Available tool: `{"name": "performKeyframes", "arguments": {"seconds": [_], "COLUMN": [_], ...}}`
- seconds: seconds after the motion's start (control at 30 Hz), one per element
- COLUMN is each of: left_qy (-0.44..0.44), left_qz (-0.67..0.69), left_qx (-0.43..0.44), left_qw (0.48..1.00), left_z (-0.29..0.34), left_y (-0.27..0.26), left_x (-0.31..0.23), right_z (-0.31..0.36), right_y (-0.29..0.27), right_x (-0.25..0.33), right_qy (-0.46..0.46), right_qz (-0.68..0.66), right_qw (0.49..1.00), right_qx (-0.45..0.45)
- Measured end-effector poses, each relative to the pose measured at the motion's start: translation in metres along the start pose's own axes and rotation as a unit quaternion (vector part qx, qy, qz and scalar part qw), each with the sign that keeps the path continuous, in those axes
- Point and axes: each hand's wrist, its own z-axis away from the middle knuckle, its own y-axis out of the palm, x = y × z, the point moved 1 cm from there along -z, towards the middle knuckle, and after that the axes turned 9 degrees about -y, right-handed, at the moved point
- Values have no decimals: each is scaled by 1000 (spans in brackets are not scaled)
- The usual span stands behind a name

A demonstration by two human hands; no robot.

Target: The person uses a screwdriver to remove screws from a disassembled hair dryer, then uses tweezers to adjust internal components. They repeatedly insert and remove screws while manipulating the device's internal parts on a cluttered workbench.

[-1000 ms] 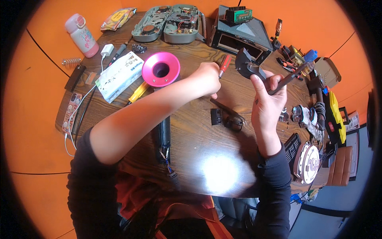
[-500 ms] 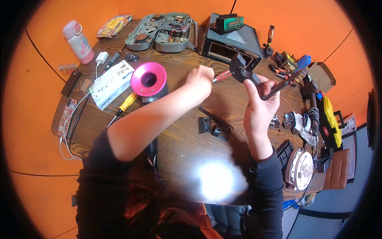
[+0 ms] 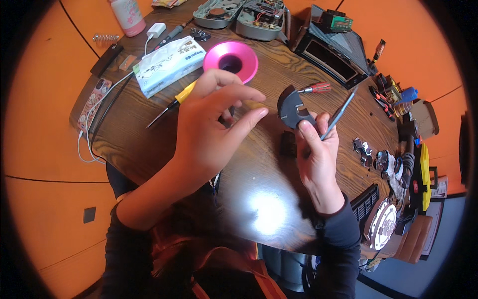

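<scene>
I'm gripping a black half-round plastic piece (image 3: 288, 108) in my right hand (image 3: 318, 157), raised over the desk (image 3: 259, 157), along with a slim dark rod (image 3: 341, 113). My left hand (image 3: 201, 119) is hovering to its left, fingers loosely curled, thumb and fingertips apart with nothing visible between them. A red-handled screwdriver (image 3: 317, 87) is lying beyond the piece. I'm apparently handling the piece; working on it would be calling for a steady right hand.
</scene>
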Motion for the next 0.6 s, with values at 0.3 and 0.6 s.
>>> {"name": "performKeyframes", "arguments": {"seconds": [0.3,0.6], "left_qy": [207,243], "left_qz": [-130,-144], "left_qx": [-98,-83], "left_qw": [965,956], "left_z": [12,16], "left_y": [-3,2], "left_x": [8,15], "right_z": [11,13], "right_y": [11,11], "right_x": [7,8], "right_qy": [-207,-283], "right_qz": [306,409], "right_qw": [928,860], "right_qx": [54,110]}}
